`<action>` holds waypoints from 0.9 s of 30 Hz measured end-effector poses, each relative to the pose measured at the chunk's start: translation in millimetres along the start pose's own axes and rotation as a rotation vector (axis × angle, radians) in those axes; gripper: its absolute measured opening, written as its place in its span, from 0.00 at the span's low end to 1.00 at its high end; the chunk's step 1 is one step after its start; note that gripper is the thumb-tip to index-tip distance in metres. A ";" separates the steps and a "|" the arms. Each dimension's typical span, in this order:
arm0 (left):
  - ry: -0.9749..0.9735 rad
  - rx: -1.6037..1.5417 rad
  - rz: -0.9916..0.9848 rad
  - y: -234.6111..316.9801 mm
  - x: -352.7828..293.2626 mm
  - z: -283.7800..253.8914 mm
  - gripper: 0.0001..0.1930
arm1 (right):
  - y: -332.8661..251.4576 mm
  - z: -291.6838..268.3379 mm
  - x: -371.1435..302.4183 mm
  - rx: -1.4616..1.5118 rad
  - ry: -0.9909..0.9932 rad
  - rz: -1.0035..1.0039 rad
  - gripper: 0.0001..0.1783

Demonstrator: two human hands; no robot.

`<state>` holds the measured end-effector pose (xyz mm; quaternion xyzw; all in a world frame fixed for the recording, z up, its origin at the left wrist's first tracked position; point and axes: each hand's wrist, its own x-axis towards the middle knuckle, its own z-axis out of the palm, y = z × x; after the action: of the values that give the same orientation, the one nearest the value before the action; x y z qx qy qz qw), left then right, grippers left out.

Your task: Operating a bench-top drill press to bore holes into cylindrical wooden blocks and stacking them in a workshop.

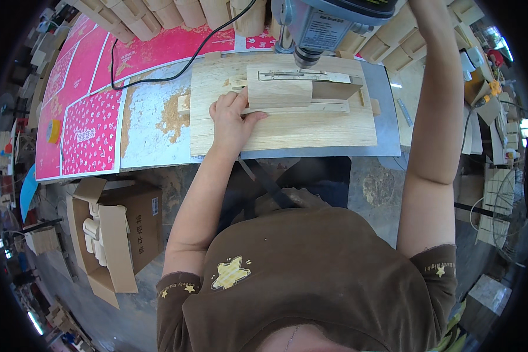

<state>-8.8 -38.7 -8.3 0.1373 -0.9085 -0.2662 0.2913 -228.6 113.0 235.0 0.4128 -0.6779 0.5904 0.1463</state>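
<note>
Steadying hand: left hand (pixel 233 117) sits at the left end of the wooden block (pixel 280 95), fingers bent close together, thumb apart along the near strip (pixel 320 107). I cannot tell a firm clamp from a plain push.
Raised arm: on my feed the right forearm (pixel 435 70) runs up beside the drill press (pixel 318 29); the right hand is out of frame, so I cannot tell how its fingers are set.
Wooden block: on the flat board (pixel 281 136), below the drill chuck (pixel 307 57). Bit contact too small for me to judge.
Slip risk: only one end has a hand on it. If the bit grabbed, I'd expect the block to twist or lift at the far right, by the dark panel (pixel 338 88).
Finger risk: fingertips are near the chuck; a slide of the grip toward it would be the cause.
Strip risk: chips caught between block and strip could, I judge, leave the hole crooked. Sawdust (pixel 173 121) lies left of the board.
Cord: black cord (pixel 112 64) loops over the table's left side; a snag there could tug whatever it feeds.
</note>
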 end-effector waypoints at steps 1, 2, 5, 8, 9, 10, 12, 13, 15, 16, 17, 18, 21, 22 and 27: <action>-0.007 0.007 -0.007 -0.3 0.2 0.3 0.32 | -9.0 5.8 3.3 -0.027 -0.189 0.065 0.16; -0.014 0.014 -0.017 -0.7 0.3 0.6 0.32 | -17.2 10.8 -3.7 -0.071 -0.074 -0.116 0.15; -0.012 0.005 -0.015 -1.8 -0.2 1.0 0.31 | -46.8 -6.5 -38.2 -0.337 -0.109 -0.102 0.16; -0.025 -0.004 -0.027 -2.1 -0.5 1.3 0.31 | -56.1 -25.5 -74.6 -0.719 -0.155 -0.082 0.13; -0.027 -0.006 -0.023 -2.2 -0.5 1.5 0.31 | -48.5 -20.2 -92.3 -0.764 -0.096 -0.073 0.11; -0.030 -0.011 -0.025 -2.4 -0.3 1.5 0.31 | -42.0 -15.7 -108.5 -0.687 -0.083 -0.135 0.09; -0.034 -0.015 -0.029 -2.7 0.0 1.7 0.31 | -23.5 -4.2 -136.6 -0.534 0.004 -0.181 0.07; -0.029 -0.008 -0.025 -2.7 0.3 1.8 0.30 | -13.8 -0.1 -148.0 -0.447 0.033 -0.143 0.06; -0.029 0.004 -0.024 -2.7 -0.5 1.2 0.30 | 6.7 9.7 -167.6 -0.355 0.062 -0.098 0.06; -0.039 -0.002 -0.034 -2.6 -0.5 1.1 0.30 | 19.4 17.1 -171.5 -0.359 0.062 -0.103 0.06; -0.046 -0.015 -0.048 -2.7 -0.4 1.1 0.30 | 29.7 22.0 -175.3 -0.363 0.063 -0.110 0.06; -0.045 -0.004 -0.042 -2.6 -0.6 1.3 0.30 | 38.3 25.3 -177.8 -0.360 0.064 -0.111 0.06; -0.042 0.008 -0.048 -2.8 -1.4 1.5 0.31 | 48.4 27.3 -180.7 -0.253 0.112 -0.199 0.05; -0.035 -0.002 -0.041 -3.0 -0.8 1.4 0.31 | 45.2 23.7 -178.3 -0.304 0.075 -0.201 0.05; -0.016 0.027 -0.038 2.2 0.9 2.0 0.31 | -4.4 -8.7 -123.8 -0.307 0.157 -0.205 0.05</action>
<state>-10.8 -36.5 -8.1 0.1564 -0.9116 -0.2605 0.2770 -151.6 169.0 155.3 0.4053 -0.7010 0.4923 0.3192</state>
